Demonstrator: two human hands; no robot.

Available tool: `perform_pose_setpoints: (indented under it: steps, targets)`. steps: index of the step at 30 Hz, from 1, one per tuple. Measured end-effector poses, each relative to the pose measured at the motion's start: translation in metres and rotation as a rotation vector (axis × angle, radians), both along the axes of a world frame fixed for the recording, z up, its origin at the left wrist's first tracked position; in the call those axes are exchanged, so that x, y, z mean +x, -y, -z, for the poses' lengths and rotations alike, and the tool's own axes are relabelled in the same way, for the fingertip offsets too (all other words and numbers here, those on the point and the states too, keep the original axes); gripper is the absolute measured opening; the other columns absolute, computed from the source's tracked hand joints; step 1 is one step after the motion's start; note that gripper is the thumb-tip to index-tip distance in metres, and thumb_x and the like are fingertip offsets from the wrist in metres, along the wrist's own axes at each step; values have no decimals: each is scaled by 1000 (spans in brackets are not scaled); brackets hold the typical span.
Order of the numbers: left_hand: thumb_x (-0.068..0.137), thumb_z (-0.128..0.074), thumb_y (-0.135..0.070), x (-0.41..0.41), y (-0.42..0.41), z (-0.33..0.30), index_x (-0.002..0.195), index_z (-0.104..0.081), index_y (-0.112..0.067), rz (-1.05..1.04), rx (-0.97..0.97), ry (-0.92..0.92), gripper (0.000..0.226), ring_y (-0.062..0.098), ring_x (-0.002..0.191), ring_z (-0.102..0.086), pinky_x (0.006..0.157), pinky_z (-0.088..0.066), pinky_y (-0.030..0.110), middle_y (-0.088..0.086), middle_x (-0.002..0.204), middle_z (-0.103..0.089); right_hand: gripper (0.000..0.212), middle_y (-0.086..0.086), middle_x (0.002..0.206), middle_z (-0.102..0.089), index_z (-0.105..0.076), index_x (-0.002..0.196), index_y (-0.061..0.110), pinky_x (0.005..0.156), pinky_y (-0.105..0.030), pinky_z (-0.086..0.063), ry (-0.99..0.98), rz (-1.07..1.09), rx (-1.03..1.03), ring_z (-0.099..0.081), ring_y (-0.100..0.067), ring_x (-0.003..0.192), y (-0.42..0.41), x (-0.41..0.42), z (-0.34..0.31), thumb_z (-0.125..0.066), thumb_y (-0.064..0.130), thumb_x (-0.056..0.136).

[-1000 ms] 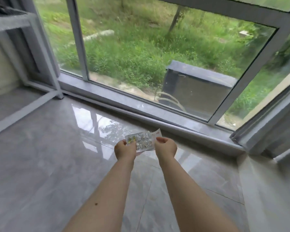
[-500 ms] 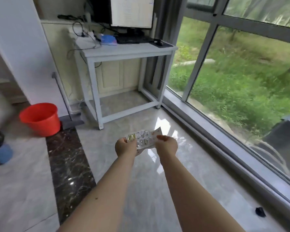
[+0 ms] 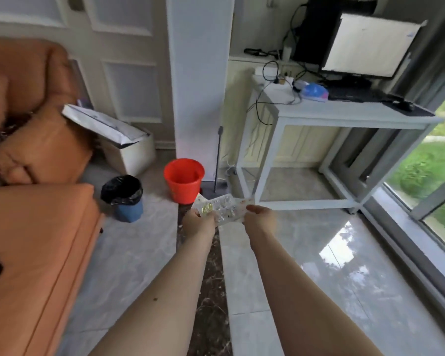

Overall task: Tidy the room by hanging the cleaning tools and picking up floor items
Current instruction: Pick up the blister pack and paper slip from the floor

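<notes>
A crinkled clear plastic wrapper (image 3: 224, 208) with small yellow and red marks is stretched between my two hands at chest height. My left hand (image 3: 198, 224) pinches its left end and my right hand (image 3: 260, 218) pinches its right end. Beyond the wrapper a long-handled mop or broom (image 3: 218, 160) leans against the white pillar. A blue bin with a black liner (image 3: 122, 196) stands on the floor to the left of my hands.
A red bucket (image 3: 183, 179) stands at the foot of the white pillar (image 3: 199, 80). An orange sofa (image 3: 36, 214) fills the left side. A white desk (image 3: 344, 116) with a monitor stands at the right, next to the big window (image 3: 437, 176).
My view has swung left from the window to the room's inside. The sofa, bin and pillar have come into view. Both hands still hold the wrapper the same way.
</notes>
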State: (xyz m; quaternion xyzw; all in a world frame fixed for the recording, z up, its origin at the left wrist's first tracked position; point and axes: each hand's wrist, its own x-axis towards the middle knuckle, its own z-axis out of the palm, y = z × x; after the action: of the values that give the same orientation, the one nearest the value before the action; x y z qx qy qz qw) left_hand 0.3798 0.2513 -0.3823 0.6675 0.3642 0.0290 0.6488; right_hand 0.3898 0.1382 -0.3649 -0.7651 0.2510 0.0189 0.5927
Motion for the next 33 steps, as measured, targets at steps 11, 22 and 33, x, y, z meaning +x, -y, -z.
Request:
perform_pose_setpoints:
  steps: [11, 22, 33]
  targets:
    - [83, -66, -11, 139, -118, 28, 82, -57, 1, -223, 41, -49, 15, 22, 57, -56, 64, -58, 37, 26, 90, -61, 39, -11, 129, -63, -65, 122, 9, 99, -28, -45, -73, -249, -65, -59, -27, 120, -124, 165, 20, -46, 1, 89]
    - [86, -65, -11, 236, -233, 79, 103, -67, 2, -365, -8, -123, 21, 31, 85, -67, 80, -59, 41, 11, 94, -64, 50, -16, 122, -62, -48, 139, 9, 53, -17, -38, -133, -645, -127, -50, -16, 71, -238, 283, 63, -46, 3, 89]
    - [87, -64, -13, 341, -375, 145, 108, -60, 3, -466, -49, -193, 27, 35, 97, -66, 86, -58, 44, 19, 113, -64, 55, -12, 134, -55, -41, 143, 11, 78, -27, -43, -256, -736, -85, -55, -20, 93, -395, 388, 124, -49, 5, 89]
